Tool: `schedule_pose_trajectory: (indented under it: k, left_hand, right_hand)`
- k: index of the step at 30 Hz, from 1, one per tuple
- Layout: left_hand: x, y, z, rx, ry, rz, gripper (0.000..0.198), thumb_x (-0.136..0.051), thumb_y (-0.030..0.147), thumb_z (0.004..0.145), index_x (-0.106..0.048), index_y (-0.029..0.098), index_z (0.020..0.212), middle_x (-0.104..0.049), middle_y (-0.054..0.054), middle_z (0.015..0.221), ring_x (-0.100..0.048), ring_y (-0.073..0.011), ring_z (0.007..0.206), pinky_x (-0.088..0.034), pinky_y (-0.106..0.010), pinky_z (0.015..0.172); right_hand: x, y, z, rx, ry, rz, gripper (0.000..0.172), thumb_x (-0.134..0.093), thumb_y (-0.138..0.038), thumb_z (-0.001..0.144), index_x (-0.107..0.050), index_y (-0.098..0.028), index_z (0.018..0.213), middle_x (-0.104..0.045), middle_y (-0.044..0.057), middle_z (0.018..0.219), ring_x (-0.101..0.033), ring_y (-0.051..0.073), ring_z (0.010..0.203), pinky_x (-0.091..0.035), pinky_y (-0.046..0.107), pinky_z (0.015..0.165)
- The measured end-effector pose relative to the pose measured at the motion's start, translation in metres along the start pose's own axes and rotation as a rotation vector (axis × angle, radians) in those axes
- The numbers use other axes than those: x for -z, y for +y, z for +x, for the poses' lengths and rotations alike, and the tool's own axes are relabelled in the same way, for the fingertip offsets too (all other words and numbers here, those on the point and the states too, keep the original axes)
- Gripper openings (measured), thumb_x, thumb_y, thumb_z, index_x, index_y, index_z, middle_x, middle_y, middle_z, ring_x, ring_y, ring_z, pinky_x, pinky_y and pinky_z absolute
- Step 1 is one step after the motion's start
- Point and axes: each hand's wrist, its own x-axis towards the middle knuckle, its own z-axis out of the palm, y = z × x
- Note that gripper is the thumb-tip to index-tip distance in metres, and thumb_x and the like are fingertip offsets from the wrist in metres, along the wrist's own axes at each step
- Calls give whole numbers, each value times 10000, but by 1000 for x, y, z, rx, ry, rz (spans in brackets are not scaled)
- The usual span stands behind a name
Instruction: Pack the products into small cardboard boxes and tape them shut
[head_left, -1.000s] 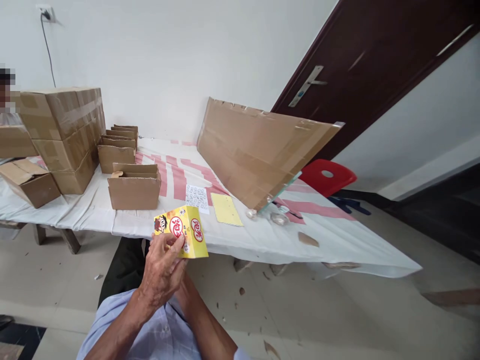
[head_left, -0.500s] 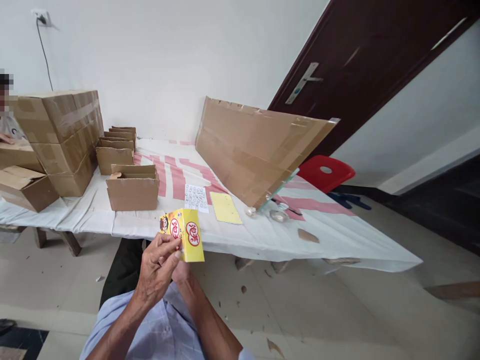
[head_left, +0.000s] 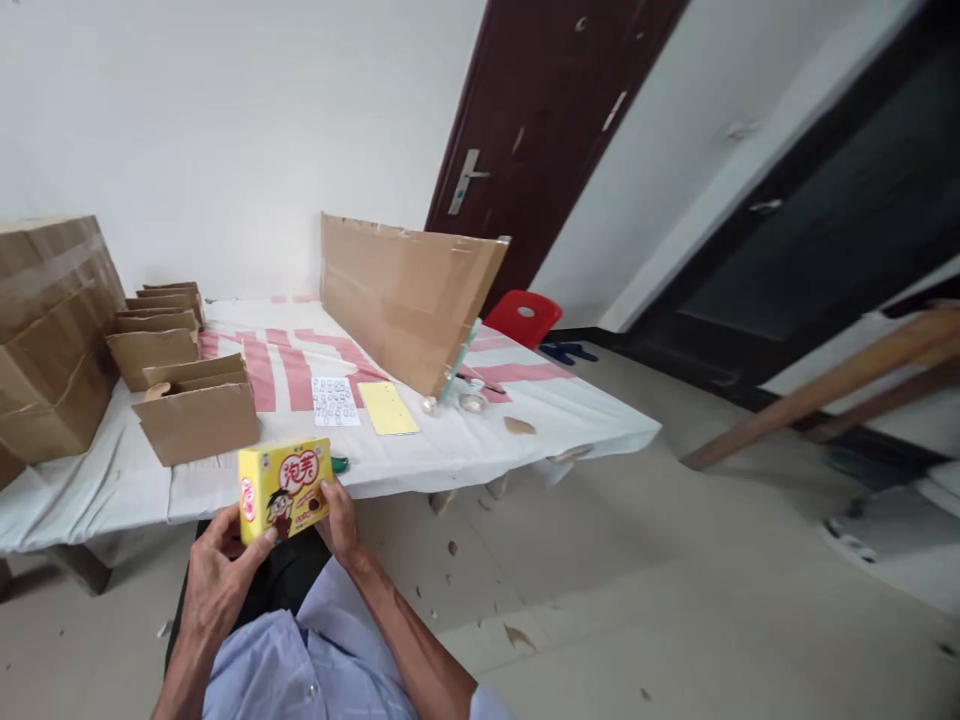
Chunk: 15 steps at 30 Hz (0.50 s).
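A yellow snack box (head_left: 259,470) with red lettering and a cartoon figure is held up in front of my lap, its broad face turned toward me. My left hand (head_left: 216,572) grips the box's lower left corner, thumb on the front. My right hand (head_left: 342,522) closes on its right edge. A small green object (head_left: 340,465) shows just above the right fingers; whether that hand holds it too, I cannot tell. Beyond the box, a printed white sheet (head_left: 335,402) and a yellow card (head_left: 387,409) lie on the cloth-covered table (head_left: 420,462).
Open cardboard cartons (head_left: 199,425) stand in a row on the left, beside stacked closed boxes (head_left: 56,345). A large cardboard panel (head_left: 405,300) leans upright across the table. Behind it are a red chair (head_left: 523,318) and a door (head_left: 540,130). Wooden legs (head_left: 825,385) stand at right.
My view has swung right. The box has turned from a narrow, angled view to its broad front. My hands have moved apart, one at each side of it.
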Motion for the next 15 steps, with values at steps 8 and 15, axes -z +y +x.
schedule_pose_trajectory:
  k: [8,15]
  left_hand:
    - [17,-8,25,134,-90,-334,611,-1014,487,559,-824,145,1029,-852,-132,993,-798,-340,958,-623,-403,883]
    - [32,-26,28,168,-37,-434,527,-1016,451,575,-835,131,953,-845,-146,961,-762,-228,765,-600,-280,654]
  right_hand:
    - [16,-30,-7,52,-133,-40,524,-730,-645,872,-656,-233,1188,-786,64,1156,-744,284,1045,-620,403,917]
    - [10,-17,-13,-13,-294,-41,670,-753,-657,864,-567,-278,1384,-773,69,1105,-758,242,877,-617,309,606]
